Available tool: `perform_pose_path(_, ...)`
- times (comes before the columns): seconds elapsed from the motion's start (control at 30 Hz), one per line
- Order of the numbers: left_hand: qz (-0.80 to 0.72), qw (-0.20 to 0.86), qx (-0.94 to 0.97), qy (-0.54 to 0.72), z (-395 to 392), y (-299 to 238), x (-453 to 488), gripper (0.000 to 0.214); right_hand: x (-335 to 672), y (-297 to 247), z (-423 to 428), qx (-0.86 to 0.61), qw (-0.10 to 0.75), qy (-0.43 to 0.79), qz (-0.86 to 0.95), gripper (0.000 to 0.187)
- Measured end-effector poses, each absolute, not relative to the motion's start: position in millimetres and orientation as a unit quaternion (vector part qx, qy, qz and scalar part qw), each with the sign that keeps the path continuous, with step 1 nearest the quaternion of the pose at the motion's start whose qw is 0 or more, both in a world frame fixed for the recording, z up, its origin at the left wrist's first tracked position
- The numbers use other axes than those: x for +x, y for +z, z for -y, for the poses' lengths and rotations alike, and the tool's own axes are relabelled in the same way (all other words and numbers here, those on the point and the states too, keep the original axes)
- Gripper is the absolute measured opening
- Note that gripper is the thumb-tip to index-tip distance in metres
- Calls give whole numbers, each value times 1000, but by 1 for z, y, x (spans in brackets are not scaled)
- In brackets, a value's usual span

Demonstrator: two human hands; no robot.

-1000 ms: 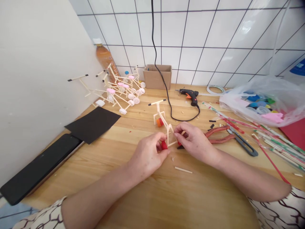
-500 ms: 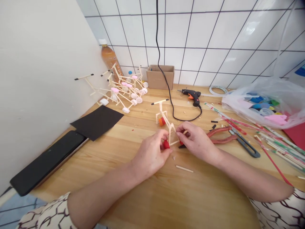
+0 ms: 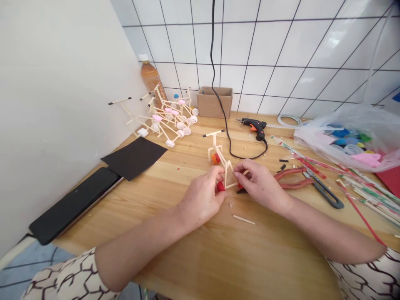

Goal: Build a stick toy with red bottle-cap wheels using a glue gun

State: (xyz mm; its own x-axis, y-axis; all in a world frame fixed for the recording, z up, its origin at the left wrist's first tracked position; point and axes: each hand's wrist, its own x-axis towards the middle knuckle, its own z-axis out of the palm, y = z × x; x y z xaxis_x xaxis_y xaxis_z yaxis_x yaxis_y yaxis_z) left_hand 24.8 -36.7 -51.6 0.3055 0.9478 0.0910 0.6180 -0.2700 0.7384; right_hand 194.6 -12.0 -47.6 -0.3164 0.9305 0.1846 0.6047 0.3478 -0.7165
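A small bicycle-like model of pale wooden sticks (image 3: 220, 154) stands on the wooden table (image 3: 187, 233), with an orange bottle-cap wheel (image 3: 215, 158) at its far side. My left hand (image 3: 201, 196) pinches a red bottle cap (image 3: 221, 186) against the model's lower end. My right hand (image 3: 261, 183) grips the sticks from the other side, and a second red piece shows under its fingers. A loose stick (image 3: 243, 219) lies just below my hands.
Several finished stick models (image 3: 170, 121) are piled at the back left, by a bottle (image 3: 150, 77) and a cardboard box (image 3: 215, 102). A glue gun (image 3: 253, 127), pliers (image 3: 292, 180), black-handled scissors (image 3: 326, 193), straws (image 3: 365, 196) and a plastic bag of caps (image 3: 346, 139) lie right.
My hands stay on the model with little movement. The whole scene drifts rightward and slightly up in view, as the head camera turns.
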Motion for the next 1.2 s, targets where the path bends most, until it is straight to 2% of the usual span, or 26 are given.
perform_pose_path(0.37,-511,320,733,315,42,-61,23,46,195,-47,12,-506,292,264,768,7)
perform_pose_path(0.67,-500,318,749,296,40,-56,23,38,195,-48,12,-513,295,269,760,7)
perform_pose_path(1.2,-501,307,758,283,40,-55,22,45,197,-48,12,-514,294,270,759,8)
